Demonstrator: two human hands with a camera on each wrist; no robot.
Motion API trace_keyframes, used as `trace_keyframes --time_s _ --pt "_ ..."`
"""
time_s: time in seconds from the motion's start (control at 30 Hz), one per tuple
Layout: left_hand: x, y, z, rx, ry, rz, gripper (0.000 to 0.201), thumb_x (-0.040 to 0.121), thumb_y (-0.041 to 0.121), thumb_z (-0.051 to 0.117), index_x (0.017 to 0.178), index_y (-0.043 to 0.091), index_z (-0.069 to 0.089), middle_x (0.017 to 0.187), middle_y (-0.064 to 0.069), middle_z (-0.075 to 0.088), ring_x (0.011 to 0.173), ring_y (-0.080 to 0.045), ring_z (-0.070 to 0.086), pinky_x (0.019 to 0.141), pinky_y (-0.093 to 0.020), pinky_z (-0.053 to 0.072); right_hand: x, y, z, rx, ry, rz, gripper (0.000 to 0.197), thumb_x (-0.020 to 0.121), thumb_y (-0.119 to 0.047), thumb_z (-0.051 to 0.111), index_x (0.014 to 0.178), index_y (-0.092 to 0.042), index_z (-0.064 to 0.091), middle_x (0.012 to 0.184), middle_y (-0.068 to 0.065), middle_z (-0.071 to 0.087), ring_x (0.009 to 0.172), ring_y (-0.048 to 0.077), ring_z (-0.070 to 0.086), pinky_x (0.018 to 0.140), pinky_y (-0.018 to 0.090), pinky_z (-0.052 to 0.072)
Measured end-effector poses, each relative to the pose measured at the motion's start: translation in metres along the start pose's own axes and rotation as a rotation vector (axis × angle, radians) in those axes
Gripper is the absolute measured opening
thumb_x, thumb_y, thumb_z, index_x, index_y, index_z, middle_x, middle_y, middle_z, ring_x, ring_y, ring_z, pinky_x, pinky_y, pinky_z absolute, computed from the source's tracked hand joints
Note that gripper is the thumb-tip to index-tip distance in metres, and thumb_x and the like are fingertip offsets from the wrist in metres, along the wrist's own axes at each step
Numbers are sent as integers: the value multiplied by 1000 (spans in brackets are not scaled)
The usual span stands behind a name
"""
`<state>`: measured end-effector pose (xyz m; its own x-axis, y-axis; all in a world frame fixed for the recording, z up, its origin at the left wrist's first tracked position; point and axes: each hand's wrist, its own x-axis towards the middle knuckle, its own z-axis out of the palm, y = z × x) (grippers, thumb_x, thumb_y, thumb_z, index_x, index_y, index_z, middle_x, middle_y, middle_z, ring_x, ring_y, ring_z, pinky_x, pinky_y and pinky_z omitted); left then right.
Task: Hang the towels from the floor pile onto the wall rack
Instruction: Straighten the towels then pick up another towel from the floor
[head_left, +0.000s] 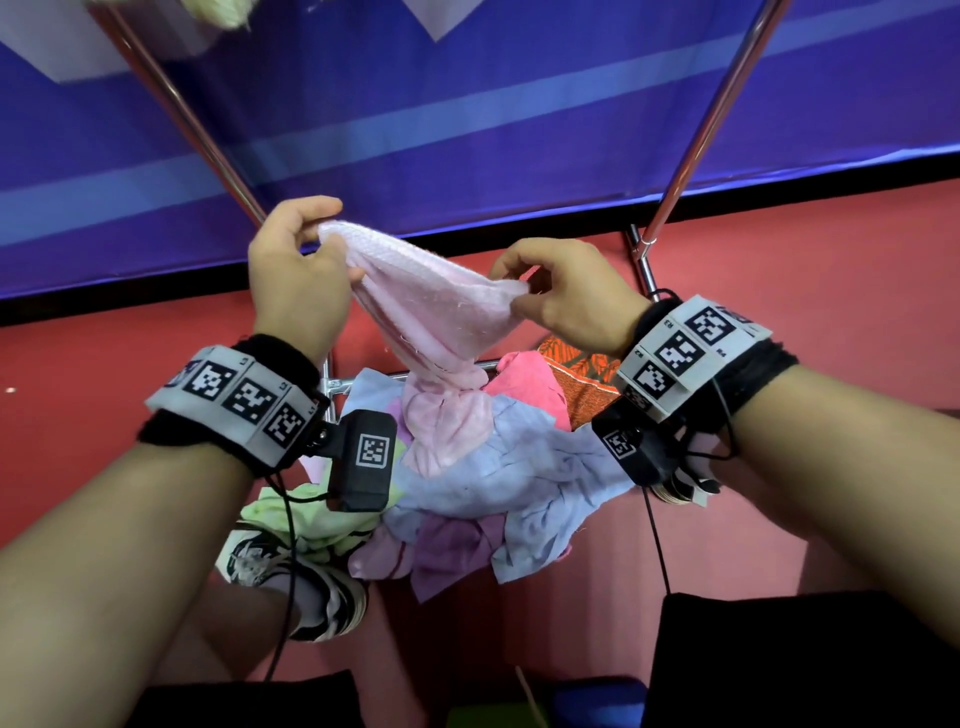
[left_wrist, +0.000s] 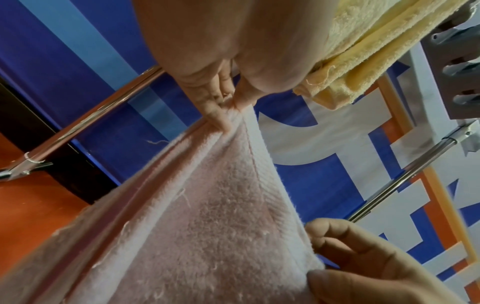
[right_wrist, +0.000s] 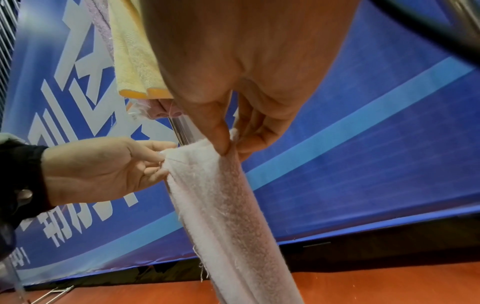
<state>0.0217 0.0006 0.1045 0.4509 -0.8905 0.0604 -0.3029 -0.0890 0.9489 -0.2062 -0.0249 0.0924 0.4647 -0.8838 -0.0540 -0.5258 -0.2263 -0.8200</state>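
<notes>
A pale pink towel (head_left: 431, 291) hangs stretched between both my hands above the floor pile (head_left: 488, 467). My left hand (head_left: 306, 254) pinches one top corner of the pink towel (left_wrist: 207, 205). My right hand (head_left: 545, 291) pinches the other top corner of the same towel (right_wrist: 223, 195). Its lower part trails down into the pile of blue, pink, purple and green cloths. Chrome rack poles (head_left: 197, 135) rise on both sides. A yellow towel (left_wrist: 369, 47) hangs on the rack above.
A blue printed banner (head_left: 467, 130) covers the wall behind the rack. The floor (head_left: 831, 312) is red. A low chrome crossbar (head_left: 363, 382) runs behind the pile. My sneaker (head_left: 291, 582) stands at the pile's near left edge. An orange patterned cloth (head_left: 576, 374) lies at the pile's right.
</notes>
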Motion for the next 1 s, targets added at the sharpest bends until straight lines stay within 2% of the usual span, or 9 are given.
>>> trace_keyframes --time_s 0.1,0.2,0.27,0.33,0.47,0.6,0.77,0.9,1.0 --pt "-8 10 -3 -12 12 19 31 87 -4 46 103 19 59 88 7 53 55 -2 58 65 -23 56 -8 -7 -8 17 60 -4 41 69 11 59 94 -21 67 89 -11 61 58 -4 50 61 6 38" --pt "-13 34 -11 -1 4 77 30 87 -4 47 104 19 59 87 7 53 63 -14 60 62 -20 53 -17 -22 -19 18 140 -36 43 68 13 55 100 -12 71 92 -10 64 72 -9 54 72 3 37" --pt "-16 59 -15 5 -9 122 31 86 -3 47 102 21 60 86 6 53 69 -19 62 59 -15 48 -25 -35 -30 5 172 -27 42 71 11 55 103 -11 72 92 -8 66 80 -3 57 79 11 42" --pt "-19 86 -21 14 -12 166 34 84 -3 46 100 24 60 87 4 55 71 -14 63 60 -14 47 -32 -53 -44 -19 202 -43 39 74 9 55 102 -11 73 94 -3 69 86 8 60 82 17 44" --pt "-30 143 -38 -19 3 272 34 84 0 47 95 29 59 98 -4 60 83 -24 64 66 -19 51 -49 -106 -82 -14 276 -85 37 74 10 54 98 -9 74 85 -7 65 78 -1 56 77 10 43" --pt "-46 203 -59 -88 28 329 34 84 -2 46 94 28 57 93 -7 60 74 -22 59 70 -28 52 -73 -164 -117 16 343 -137 29 73 5 57 82 -18 73 73 -4 65 74 8 59 78 25 50" --pt "-68 271 -88 -178 4 326 32 88 -11 44 102 14 57 88 -6 54 66 -13 56 63 -18 55 -103 -225 -150 -74 393 -155 26 76 1 58 85 -16 75 60 -8 56 52 0 49 52 10 38" --pt "-82 317 -114 -153 -43 353 33 86 -12 46 100 15 60 105 -16 55 78 -20 60 61 -18 57 -125 -264 -177 -109 411 -184 24 76 -1 59 82 -20 73 69 0 63 64 7 54 59 12 42" --pt "-96 346 -127 -143 -70 367 33 86 -14 46 101 13 59 101 -13 53 68 -17 59 60 -18 57 -138 -286 -192 -96 431 -208 21 78 -4 60 80 -20 73 73 1 66 73 8 56 67 20 43"
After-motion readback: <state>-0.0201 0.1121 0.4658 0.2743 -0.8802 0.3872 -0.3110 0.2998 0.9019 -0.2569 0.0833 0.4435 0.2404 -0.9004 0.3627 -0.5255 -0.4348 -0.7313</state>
